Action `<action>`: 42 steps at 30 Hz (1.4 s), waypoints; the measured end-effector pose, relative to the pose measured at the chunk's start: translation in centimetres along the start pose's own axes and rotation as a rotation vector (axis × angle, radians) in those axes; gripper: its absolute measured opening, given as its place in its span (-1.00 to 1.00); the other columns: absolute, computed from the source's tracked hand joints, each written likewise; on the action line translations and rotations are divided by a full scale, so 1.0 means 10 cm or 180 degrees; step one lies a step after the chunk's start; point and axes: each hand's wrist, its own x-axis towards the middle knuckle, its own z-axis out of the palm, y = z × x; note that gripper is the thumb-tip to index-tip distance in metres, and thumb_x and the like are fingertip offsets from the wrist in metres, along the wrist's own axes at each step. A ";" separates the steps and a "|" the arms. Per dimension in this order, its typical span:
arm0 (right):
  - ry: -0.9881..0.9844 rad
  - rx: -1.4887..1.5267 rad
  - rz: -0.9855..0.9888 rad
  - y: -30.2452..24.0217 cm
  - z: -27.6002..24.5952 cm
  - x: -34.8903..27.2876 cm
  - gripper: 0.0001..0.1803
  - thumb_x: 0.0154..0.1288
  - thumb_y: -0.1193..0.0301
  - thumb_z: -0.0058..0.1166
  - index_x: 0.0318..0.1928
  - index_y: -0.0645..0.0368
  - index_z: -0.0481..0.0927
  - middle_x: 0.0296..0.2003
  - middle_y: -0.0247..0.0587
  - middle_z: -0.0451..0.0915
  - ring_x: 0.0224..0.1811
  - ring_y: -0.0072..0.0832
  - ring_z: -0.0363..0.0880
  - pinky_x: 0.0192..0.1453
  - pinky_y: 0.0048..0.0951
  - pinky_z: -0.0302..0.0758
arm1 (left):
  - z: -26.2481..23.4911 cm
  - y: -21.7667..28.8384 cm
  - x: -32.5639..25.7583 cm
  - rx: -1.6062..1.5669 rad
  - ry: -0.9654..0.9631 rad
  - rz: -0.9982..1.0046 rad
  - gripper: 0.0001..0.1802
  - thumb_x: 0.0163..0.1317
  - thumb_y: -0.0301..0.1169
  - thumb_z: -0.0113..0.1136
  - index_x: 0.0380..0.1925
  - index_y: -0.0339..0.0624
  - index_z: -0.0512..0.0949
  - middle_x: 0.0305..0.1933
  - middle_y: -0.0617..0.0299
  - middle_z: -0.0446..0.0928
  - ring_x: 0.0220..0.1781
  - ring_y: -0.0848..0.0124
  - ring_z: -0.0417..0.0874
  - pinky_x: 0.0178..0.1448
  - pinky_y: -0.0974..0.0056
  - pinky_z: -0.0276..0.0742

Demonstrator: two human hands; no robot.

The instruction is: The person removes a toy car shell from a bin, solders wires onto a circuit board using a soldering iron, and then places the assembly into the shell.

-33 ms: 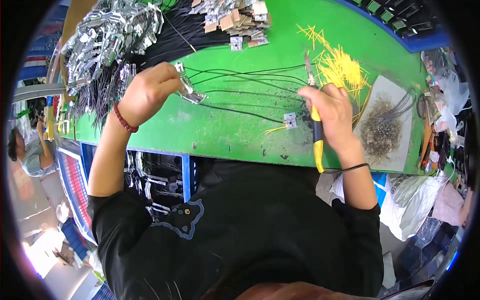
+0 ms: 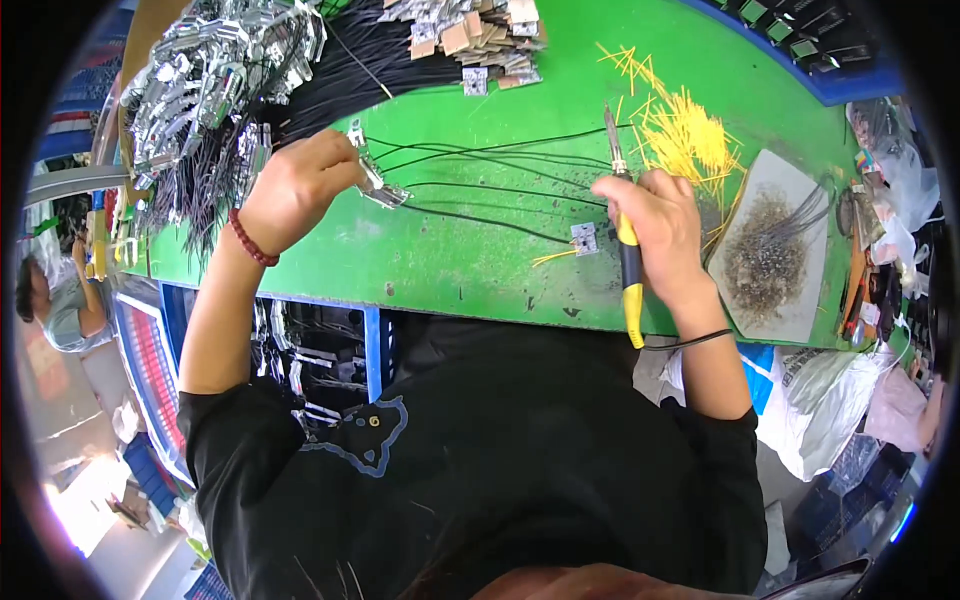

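Note:
My left hand (image 2: 312,180) is closed, pinching a shiny metal clip-like part (image 2: 380,188) above the green bench. Several thin black wires (image 2: 470,184) run from that part to the right, and one ends at a small square circuit board (image 2: 584,238) with short yellow wires on its near side. My right hand (image 2: 662,222) is wrapped round the yellow and black handle of a soldering iron (image 2: 631,268). Its metal tip points away from me. Some black wires pass close to the iron and right fingers; whether the fingers also touch them I cannot tell.
Silvery metal parts with wires (image 2: 215,90) are heaped at the far left, beside stacked small boards (image 2: 480,40). Yellow wires (image 2: 690,140) lie loose beyond my right hand. A grey board with dark residue (image 2: 800,210) lies at the right. A blue tray (image 2: 840,88) stands far right.
The soldering iron and my right hand have shifted very slightly to the left. My left hand stays in place with the metal part.

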 end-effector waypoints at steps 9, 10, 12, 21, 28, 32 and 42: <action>0.0615 0.1431 0.0874 -0.17 0.46 -0.21 -0.64 0.03 0.68 0.12 -0.14 0.06 0.54 -0.56 -0.31 0.51 -0.58 -0.40 0.48 -0.48 -0.40 0.37 | 0.13 0.12 0.11 0.1135 -0.0596 -0.0648 -0.91 0.01 -0.49 0.04 -0.47 -0.19 0.53 -0.33 0.18 0.52 -0.13 0.23 0.55 0.03 0.21 0.45; 0.0691 0.1739 0.0969 -0.18 0.48 -0.22 -0.64 0.04 0.70 0.10 -0.13 0.08 0.53 -0.56 -0.30 0.50 -0.58 -0.44 0.48 -0.47 -0.44 0.38 | 0.12 0.29 0.27 0.0971 -0.0381 -0.0780 -0.91 -0.01 -0.51 0.05 -0.47 -0.20 0.52 -0.34 0.17 0.51 -0.16 0.22 0.55 0.01 0.20 0.46; 0.0676 0.1891 0.0987 -0.22 0.46 -0.20 -0.63 0.09 0.74 0.06 -0.08 0.14 0.49 -0.56 -0.31 0.47 -0.57 -0.56 0.47 -0.46 -0.53 0.41 | 0.29 0.65 0.50 0.0021 0.0320 -0.0721 -0.78 -0.06 -0.54 0.21 -0.32 -0.22 0.55 -0.26 0.11 0.56 -0.17 0.16 0.60 -0.05 0.13 0.51; 0.0664 0.2677 0.1828 -0.24 0.28 -0.41 -0.66 0.20 0.57 0.18 -0.02 0.14 0.44 -0.52 -0.40 0.50 -0.41 -0.68 0.52 -0.28 -0.60 0.47 | 0.94 1.12 1.00 -0.2279 0.0685 -0.0818 -0.89 0.10 -0.52 0.18 -0.35 -0.26 0.57 -0.38 0.06 0.57 -0.34 0.12 0.61 -0.24 0.16 0.53; 0.0975 0.2397 0.1857 -0.23 0.31 -0.43 -0.61 0.14 0.72 0.12 -0.02 0.17 0.47 -0.49 -0.33 0.57 -0.43 -0.68 0.51 -0.31 -0.63 0.45 | 0.88 1.22 1.04 -0.2052 0.0666 -0.0352 -0.91 0.11 -0.50 0.20 -0.37 -0.26 0.56 -0.33 0.03 0.58 -0.30 0.07 0.60 -0.22 0.16 0.53; 0.1104 0.2804 0.1704 -0.23 0.42 -0.39 -0.67 0.22 0.72 0.04 -0.02 0.18 0.47 -0.39 -0.23 0.60 -0.41 -0.61 0.56 -0.32 -0.60 0.51 | 0.89 1.32 1.07 -0.1958 0.0112 -0.0746 -0.90 0.06 -0.51 0.23 -0.39 -0.21 0.56 -0.37 0.13 0.57 -0.34 0.12 0.60 -0.30 0.18 0.52; 0.1361 0.2475 0.1291 -0.30 0.39 -0.51 -0.56 0.10 0.72 0.17 0.01 0.23 0.41 -0.38 -0.20 0.60 -0.36 -0.61 0.58 -0.32 -0.60 0.54 | 1.01 1.38 1.03 -0.1878 0.0578 -0.0865 -0.91 0.04 -0.53 0.26 -0.43 -0.20 0.56 -0.43 0.15 0.55 -0.39 0.18 0.60 -0.35 0.22 0.51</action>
